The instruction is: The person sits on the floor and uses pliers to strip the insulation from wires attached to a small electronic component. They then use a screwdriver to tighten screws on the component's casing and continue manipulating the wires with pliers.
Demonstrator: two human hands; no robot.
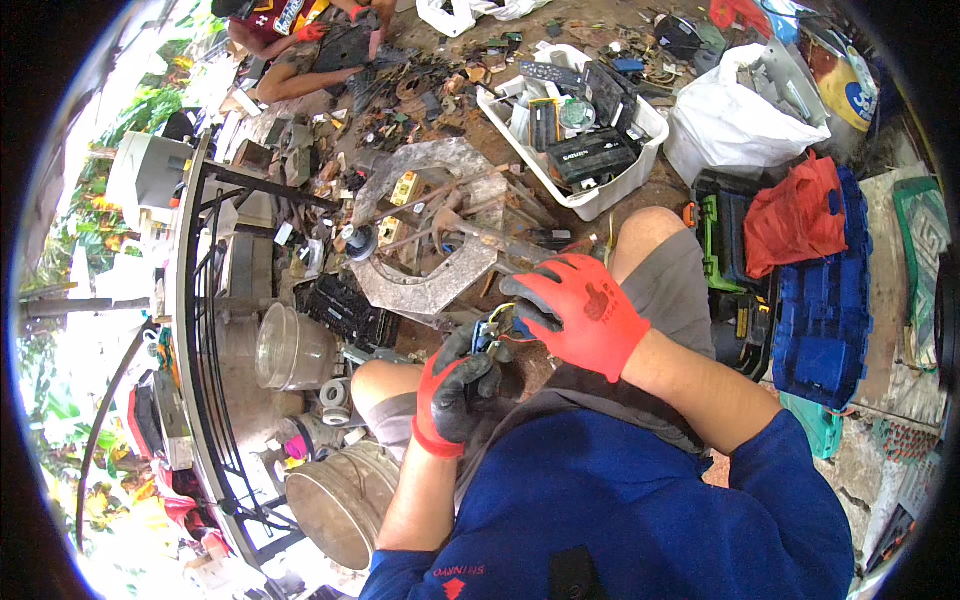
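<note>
My left hand (455, 395), in a red glove with a black palm, is closed on a small blue electronic part (482, 336) with coloured wires, held low between my knees. My right hand (570, 315), also in a red and black glove, arches over the part from the right, fingers curled at the yellow and blue wires (505, 320); its fingertips are partly hidden, so what exactly they grip is unclear. Just beyond my hands lies a worn metal ring frame (390, 285) with rods and tools across it.
A white bin (590, 205) of electronics, a white sack (720, 130), a red bag (790, 220) and a blue case (820, 330) are at right. A black metal rack (205, 270) and buckets (340, 500) stand left. Another person (280, 45) crouches at top left among scattered scrap.
</note>
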